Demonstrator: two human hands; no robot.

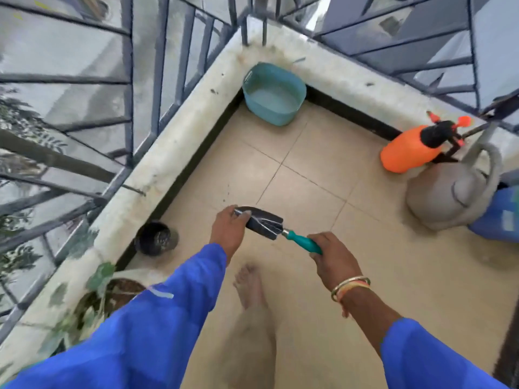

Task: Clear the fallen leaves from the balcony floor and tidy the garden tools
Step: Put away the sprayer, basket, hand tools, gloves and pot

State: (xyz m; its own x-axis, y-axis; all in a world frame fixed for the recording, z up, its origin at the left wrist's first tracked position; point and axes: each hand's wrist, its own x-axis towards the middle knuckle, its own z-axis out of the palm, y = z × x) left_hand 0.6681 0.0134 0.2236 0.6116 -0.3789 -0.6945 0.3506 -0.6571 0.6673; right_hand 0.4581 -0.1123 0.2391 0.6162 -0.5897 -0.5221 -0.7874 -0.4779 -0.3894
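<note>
A garden trowel (265, 223) with a dark metal blade and a teal handle is held level above the tiled balcony floor (309, 169). My right hand (332, 256) grips the teal handle. My left hand (229, 230) holds the tip of the blade, thumb on top. A teal plastic tub (273, 94) stands in the far corner. A few dark specks of debris (226, 193) lie on the tiles by the left wall.
An orange pressure sprayer (412, 147), a grey watering can (452, 192) and a blue container (497, 217) stand at the right. A small black pot (156, 238) and a potted plant (112, 293) sit along the left ledge. Railings enclose the corner. My bare foot (250, 284) is below the hands.
</note>
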